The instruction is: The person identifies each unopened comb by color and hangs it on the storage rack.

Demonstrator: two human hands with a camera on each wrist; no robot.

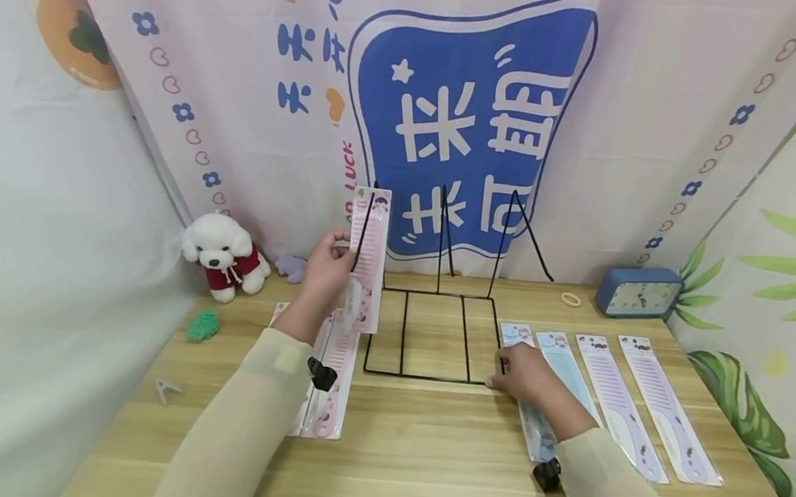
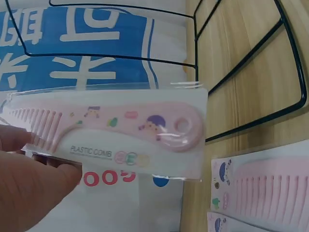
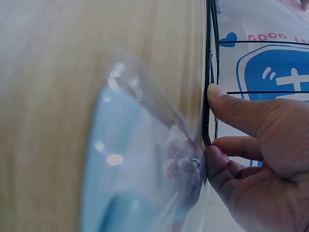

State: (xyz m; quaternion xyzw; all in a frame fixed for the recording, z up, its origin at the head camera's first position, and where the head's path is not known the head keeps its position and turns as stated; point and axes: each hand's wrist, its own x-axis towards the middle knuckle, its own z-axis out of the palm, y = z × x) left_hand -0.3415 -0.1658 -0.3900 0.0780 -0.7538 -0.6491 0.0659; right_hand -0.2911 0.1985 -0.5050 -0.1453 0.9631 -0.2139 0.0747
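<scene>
My left hand (image 1: pixel 327 267) holds a pink plastic comb (image 1: pixel 371 258) in a clear packet, nearly upright at the left side of a black wire rack (image 1: pixel 422 376). In the left wrist view, thumb and fingers pinch the toothed end of this packaged comb (image 2: pixel 159 125), its handle pointing away. The right hand (image 1: pixel 528 375) grips the rack's front right corner; the right wrist view shows its thumb and fingers on the black wire (image 3: pixel 206 118). Beneath and beside that hand lie two blue packaged combs (image 1: pixel 563 360). Other pink packaged combs (image 1: pixel 334 402) lie below the left forearm.
Two purple packaged combs (image 1: pixel 666 410) lie at the right. Behind them stand a blue clock (image 1: pixel 638 292) and a beige ring (image 1: pixel 570 299). A white toy dog (image 1: pixel 221 251), a purple item (image 1: pixel 291 268), a green bundle (image 1: pixel 203 326) and a grey clip (image 1: pixel 166 391) are on the left.
</scene>
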